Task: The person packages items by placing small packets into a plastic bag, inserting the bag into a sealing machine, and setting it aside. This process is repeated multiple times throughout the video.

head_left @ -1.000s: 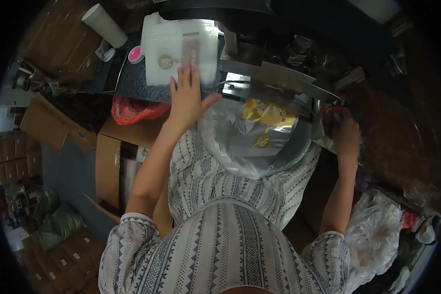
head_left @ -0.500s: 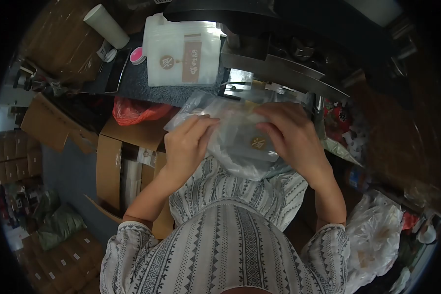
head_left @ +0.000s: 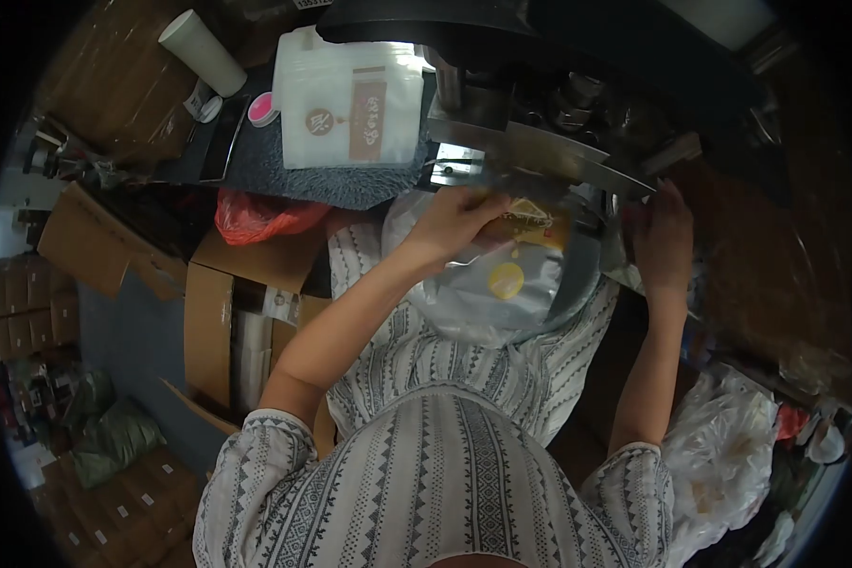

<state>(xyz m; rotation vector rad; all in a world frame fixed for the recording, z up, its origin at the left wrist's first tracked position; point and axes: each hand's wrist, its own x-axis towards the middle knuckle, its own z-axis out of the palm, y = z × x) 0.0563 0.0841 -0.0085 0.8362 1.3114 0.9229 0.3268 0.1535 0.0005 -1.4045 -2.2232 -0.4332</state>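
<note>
My left hand (head_left: 457, 225) is closed on the upper edge of a clear plastic pouch (head_left: 525, 270). The pouch has a gold-brown band at its top and a round yellow mark. It lies over a larger crumpled clear bag (head_left: 459, 312) on my lap. Off to the right, my right hand (head_left: 667, 241) is apart from the pouch, by the right end of a metal bar (head_left: 563, 156) on the machine. Its fingers are dim and partly hidden, near some red packaging.
A stack of white printed pouches (head_left: 346, 109) rests on a grey fluffy cloth (head_left: 336, 185). A white cup (head_left: 204, 52) and pink-lidded jar (head_left: 263, 109) stand left of it. An open carton (head_left: 210, 331) holds white items; a red bag (head_left: 265, 216) lies behind it.
My right hand has left the bag and moved right, toward the machine's end. My left hand has moved right and grips the printed pouch, whose gold-brown band and yellow mark now show.
</note>
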